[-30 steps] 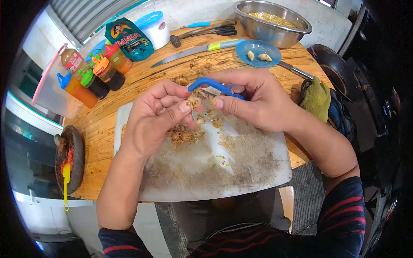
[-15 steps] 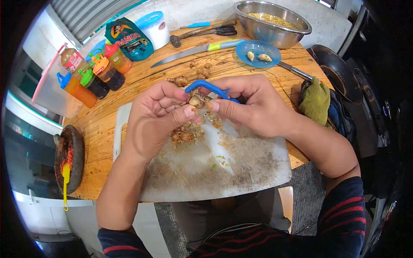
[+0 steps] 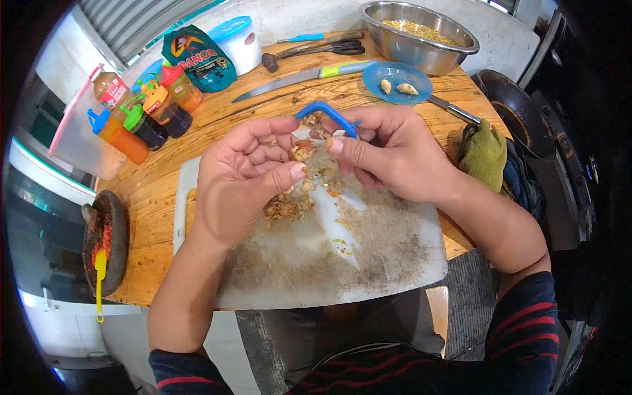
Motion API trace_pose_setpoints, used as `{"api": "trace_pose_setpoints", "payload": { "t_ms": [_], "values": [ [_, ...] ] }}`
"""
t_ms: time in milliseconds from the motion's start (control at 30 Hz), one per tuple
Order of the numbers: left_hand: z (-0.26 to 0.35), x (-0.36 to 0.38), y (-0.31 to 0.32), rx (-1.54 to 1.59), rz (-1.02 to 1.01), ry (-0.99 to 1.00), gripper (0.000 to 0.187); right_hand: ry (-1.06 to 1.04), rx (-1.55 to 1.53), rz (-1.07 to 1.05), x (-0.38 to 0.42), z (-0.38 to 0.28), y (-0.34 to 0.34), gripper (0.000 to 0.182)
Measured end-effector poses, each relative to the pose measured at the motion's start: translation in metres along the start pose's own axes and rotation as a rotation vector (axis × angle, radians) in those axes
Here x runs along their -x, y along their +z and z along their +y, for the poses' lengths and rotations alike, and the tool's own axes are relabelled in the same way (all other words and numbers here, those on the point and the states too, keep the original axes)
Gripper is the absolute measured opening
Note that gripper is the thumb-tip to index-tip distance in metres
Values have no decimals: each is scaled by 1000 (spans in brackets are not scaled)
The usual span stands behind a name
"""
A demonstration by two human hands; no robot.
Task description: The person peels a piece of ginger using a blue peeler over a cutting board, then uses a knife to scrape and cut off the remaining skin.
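The left hand (image 3: 234, 164), loosely curled, holds a brown piece (image 3: 303, 150) above the cutting board (image 3: 368, 263); the right hand (image 3: 401, 155) pinches a blue tool (image 3: 332, 115). Seemingly a peeling step, calling for steady thumbs.

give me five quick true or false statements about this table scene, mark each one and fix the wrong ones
1. The right grip holds the blue tool. True.
2. The knife lies on the cutting board. False: the knife lies on the wooden table, beyond the cutting board.
3. Two pale pieces sit on the blue plate. True.
4. The metal bowl is empty. False: there are yellowish contents in the metal bowl.
5. Red paste is in the stone mortar. True.
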State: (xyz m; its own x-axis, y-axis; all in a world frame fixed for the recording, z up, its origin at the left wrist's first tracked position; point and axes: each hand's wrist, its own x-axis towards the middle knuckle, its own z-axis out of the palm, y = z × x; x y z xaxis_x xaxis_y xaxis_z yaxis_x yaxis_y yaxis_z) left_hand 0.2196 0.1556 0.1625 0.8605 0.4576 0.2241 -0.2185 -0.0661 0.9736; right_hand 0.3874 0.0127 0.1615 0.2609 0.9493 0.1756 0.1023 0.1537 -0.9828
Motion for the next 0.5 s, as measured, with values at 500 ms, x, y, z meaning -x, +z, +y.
{"api": "trace_pose_setpoints", "payload": {
  "t_ms": [500],
  "values": [
    [4, 1, -2, -43, -18, -50, 29, -461, 587, 99, 1, 8, 5, 24]
  ]
}}
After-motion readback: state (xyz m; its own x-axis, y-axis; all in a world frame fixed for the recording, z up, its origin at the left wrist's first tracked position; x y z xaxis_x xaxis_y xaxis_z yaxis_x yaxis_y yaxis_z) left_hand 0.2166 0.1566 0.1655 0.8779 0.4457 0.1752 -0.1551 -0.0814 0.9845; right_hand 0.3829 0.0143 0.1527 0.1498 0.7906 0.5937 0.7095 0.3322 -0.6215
